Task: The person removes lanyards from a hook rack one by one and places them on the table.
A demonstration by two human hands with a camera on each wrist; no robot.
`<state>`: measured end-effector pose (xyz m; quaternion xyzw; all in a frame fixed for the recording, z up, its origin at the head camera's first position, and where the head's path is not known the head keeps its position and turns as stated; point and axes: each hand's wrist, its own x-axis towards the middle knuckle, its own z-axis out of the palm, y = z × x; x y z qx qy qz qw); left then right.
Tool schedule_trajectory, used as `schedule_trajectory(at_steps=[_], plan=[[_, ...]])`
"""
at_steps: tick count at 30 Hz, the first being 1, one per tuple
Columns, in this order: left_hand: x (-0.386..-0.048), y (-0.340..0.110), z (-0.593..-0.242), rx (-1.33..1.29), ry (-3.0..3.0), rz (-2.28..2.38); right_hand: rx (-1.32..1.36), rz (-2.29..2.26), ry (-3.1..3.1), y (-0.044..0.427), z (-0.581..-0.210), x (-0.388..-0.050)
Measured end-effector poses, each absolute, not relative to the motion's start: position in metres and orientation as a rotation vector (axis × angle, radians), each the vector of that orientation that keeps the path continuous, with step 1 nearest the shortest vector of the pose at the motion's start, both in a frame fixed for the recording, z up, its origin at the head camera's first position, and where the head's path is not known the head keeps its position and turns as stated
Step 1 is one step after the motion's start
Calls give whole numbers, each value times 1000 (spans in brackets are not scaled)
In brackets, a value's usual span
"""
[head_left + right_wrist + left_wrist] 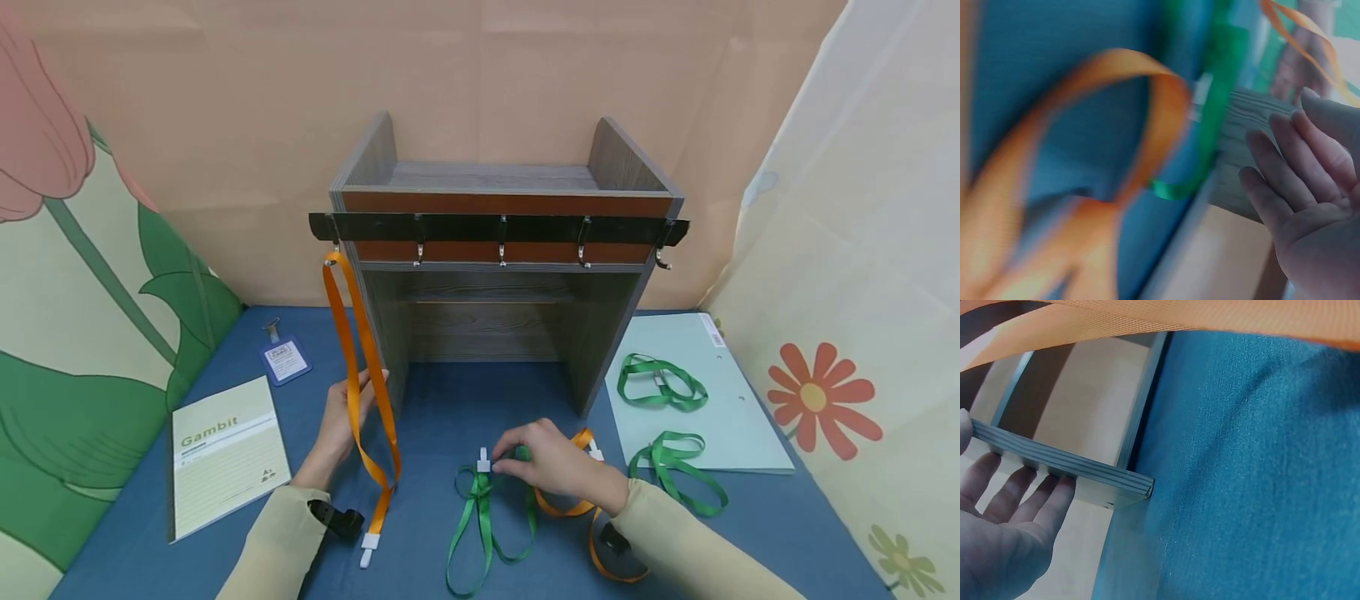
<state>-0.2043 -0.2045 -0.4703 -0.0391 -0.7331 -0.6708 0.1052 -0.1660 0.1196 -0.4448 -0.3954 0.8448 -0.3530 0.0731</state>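
An orange lanyard (352, 350) hangs from the leftmost hook of the black hook rail (457, 227) fixed across a grey wooden shelf (495, 177). Behind that lanyard, my left hand (348, 421) holds the front edge of the shelf's left side panel (1066, 459), its fingers (1054, 500) against the outer face. Over the table my right hand (551, 457) hovers with loosely bent fingers and an empty palm in the right wrist view. Its thumb and forefinger are near the white clip (483, 464) of a green lanyard (483, 525). Another orange lanyard (1169, 106) lies partly under that hand.
Two green lanyards (667, 400) lie on and beside a pale folder (738, 417) at the right. Left of the shelf are a blue badge holder (286, 360) and a Gambit notepad (228, 458). Bare hooks (502, 254) line the rail.
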Motion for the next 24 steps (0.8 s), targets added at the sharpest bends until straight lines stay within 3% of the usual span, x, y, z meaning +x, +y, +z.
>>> schedule_trajectory(at_steps=[24], plan=[[-195, -200, -452, -207, -2174, -1927, -1345, -1558, 2727, 28, -321, -204]])
